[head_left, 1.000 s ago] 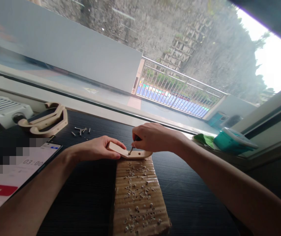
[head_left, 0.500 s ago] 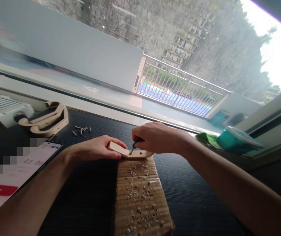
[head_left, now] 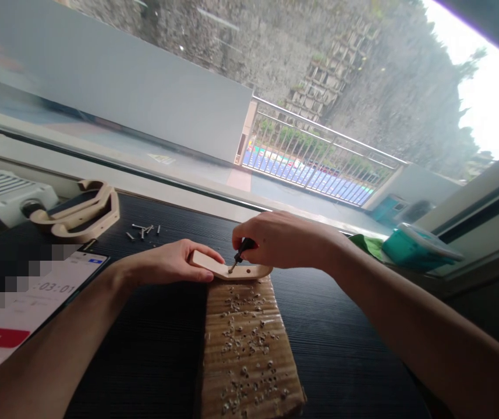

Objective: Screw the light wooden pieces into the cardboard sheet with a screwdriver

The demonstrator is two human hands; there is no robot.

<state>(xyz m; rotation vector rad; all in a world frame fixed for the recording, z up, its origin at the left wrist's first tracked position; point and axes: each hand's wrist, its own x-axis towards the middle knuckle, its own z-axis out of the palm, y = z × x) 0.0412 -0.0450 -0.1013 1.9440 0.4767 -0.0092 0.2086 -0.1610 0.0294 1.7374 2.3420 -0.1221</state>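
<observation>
Presently pinching the hook [head_left: 208,265] across the block's [head_left: 249,372] far end with the left hand [head_left: 183,262]; gripping the screwdriver [head_left: 239,254] by its dark handle in the right hand [head_left: 271,240], tip slanted at a hole near the bend. For best result: bring the shaft square to the wood, press along its axis, turn slowly, left fingertips clear. Materials: pale, smooth, bent wood; ribbed brown cardboard, pitted, torn; slim metal screws [head_left: 144,230] loose on dark, grained table [head_left: 340,361]
</observation>
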